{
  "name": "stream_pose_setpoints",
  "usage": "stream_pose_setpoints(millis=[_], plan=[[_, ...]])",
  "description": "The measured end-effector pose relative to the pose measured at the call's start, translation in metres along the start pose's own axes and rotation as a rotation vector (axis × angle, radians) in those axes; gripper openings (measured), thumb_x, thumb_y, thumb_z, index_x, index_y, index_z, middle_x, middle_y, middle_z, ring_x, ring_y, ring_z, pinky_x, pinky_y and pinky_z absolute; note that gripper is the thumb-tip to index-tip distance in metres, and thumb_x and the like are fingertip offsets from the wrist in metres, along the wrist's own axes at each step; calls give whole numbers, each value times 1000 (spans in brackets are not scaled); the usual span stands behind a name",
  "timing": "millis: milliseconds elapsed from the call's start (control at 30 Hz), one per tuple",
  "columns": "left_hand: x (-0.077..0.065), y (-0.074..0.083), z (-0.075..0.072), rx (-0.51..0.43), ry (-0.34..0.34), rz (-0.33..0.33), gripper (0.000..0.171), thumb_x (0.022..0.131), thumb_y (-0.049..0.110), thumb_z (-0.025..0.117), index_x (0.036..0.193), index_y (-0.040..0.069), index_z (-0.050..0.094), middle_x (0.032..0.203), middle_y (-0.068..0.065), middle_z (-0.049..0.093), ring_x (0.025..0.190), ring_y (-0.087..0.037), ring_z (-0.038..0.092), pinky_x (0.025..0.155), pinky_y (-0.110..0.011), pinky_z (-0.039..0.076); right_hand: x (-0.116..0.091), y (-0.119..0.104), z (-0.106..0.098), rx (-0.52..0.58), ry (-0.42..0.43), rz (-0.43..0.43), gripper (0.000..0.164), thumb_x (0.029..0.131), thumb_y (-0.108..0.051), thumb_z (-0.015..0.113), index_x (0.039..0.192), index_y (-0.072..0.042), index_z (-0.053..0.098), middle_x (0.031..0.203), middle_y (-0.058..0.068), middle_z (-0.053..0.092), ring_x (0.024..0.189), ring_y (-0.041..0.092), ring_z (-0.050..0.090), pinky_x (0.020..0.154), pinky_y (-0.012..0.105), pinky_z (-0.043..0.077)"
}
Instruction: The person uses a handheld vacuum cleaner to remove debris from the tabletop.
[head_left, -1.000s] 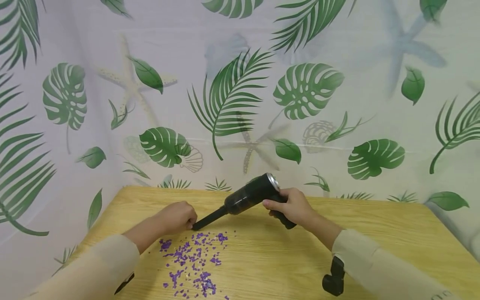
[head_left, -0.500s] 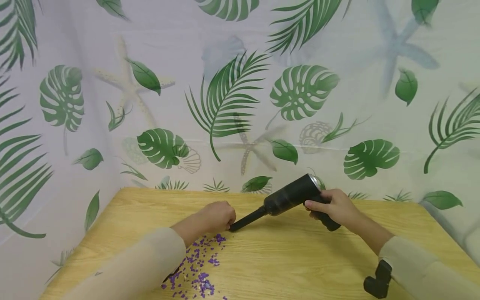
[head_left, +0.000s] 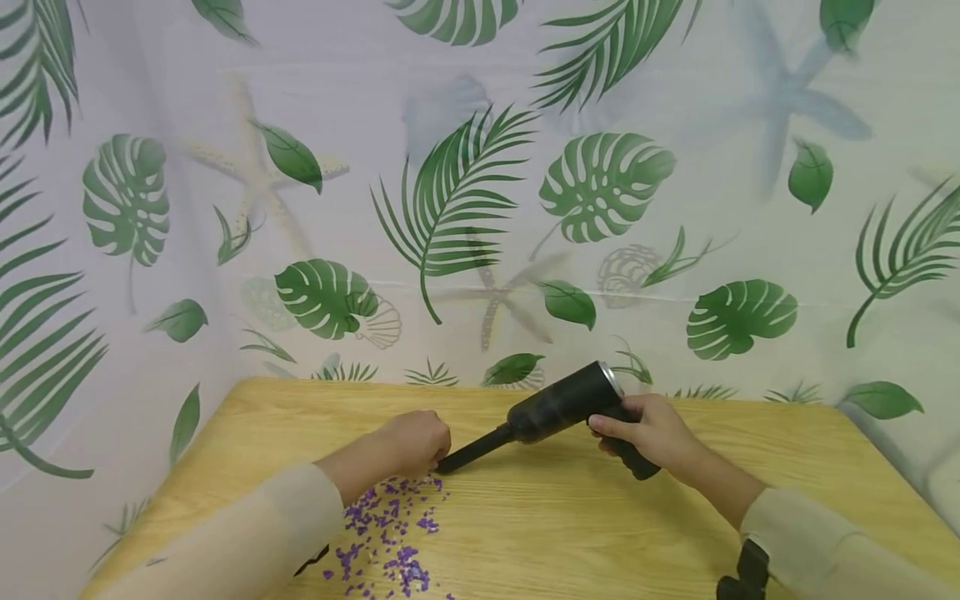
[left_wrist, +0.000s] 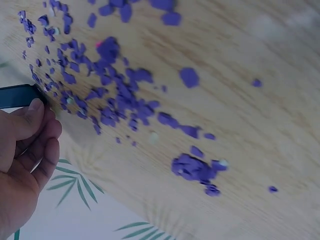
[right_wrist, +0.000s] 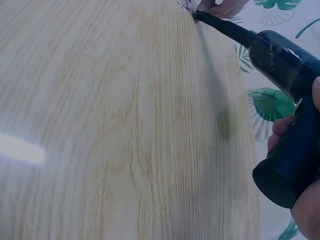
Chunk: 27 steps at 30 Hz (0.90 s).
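A black handheld vacuum cleaner (head_left: 562,406) with a silver rim at its back end slants over the table, its long narrow nozzle (head_left: 476,450) pointing down to the left. My right hand (head_left: 660,433) grips the handle, fingers wrapped around it. At the nozzle's tip, my left hand (head_left: 420,442) pinches the end between thumb and fingers, as the left wrist view shows. Small purple scraps (left_wrist: 122,95) lie scattered on the tabletop beside and below the tip. In the head view, my left forearm and sleeve hide some of them.
The wood-grain table (head_left: 787,475) reaches back to a leaf-printed cloth (head_left: 450,208) that hangs behind it and along the left. A black device (head_left: 750,567) is strapped under my right sleeve. Bright glare (right_wrist: 20,149) shows on the tabletop.
Both hands and the vacuum cleaner shifted right across the table, then slightly back left and nearer. Both grips stayed the same. My left forearm now covers part of the purple scraps.
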<state>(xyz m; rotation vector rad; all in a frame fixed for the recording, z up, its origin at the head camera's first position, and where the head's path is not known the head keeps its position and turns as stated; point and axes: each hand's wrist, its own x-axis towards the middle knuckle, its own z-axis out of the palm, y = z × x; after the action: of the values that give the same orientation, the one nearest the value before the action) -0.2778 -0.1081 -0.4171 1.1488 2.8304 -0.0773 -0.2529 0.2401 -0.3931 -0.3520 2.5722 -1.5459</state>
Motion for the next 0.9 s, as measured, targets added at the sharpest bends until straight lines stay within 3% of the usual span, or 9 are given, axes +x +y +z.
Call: stream_pose_setpoints(millis=[233, 600, 767, 900], plan=[[-16, -15, 4, -18, 33, 13, 19, 81, 2, 77, 67, 12, 69, 66, 4, 64, 63, -11, 58, 63, -22, 52, 8, -2, 18, 36, -11, -13, 33, 92, -21, 73, 98, 11, 68, 80, 15, 73, 70, 27, 73, 65, 32, 59], [-44, -34, 4, -39, 69, 37, 29, 79, -5, 71, 59, 12, 58, 57, 6, 51, 53, -5, 38, 53, -18, 39, 18, -14, 45, 75, -27, 6, 33, 92, -22, 73, 99, 9, 68, 84, 15, 74, 71, 26, 73, 66, 31, 58], [-58, -42, 6, -14, 83, 40, 39, 78, -5, 72, 55, 17, 49, 54, 9, 39, 52, -4, 30, 52, -18, 31, 21, -21, 59, 79, -36, 6, 33, 92, -24, 73, 98, 9, 68, 84, 16, 74, 72, 26, 73, 67, 31, 58], [-70, -48, 7, -62, 98, 29, 51, 79, -8, 68, 54, 21, 35, 53, 10, 24, 53, -5, 18, 53, -19, 23, 25, -26, 71, 73, -35, 9, 34, 92, -25, 73, 97, 8, 69, 83, 14, 73, 70, 22, 72, 66, 31, 58]])
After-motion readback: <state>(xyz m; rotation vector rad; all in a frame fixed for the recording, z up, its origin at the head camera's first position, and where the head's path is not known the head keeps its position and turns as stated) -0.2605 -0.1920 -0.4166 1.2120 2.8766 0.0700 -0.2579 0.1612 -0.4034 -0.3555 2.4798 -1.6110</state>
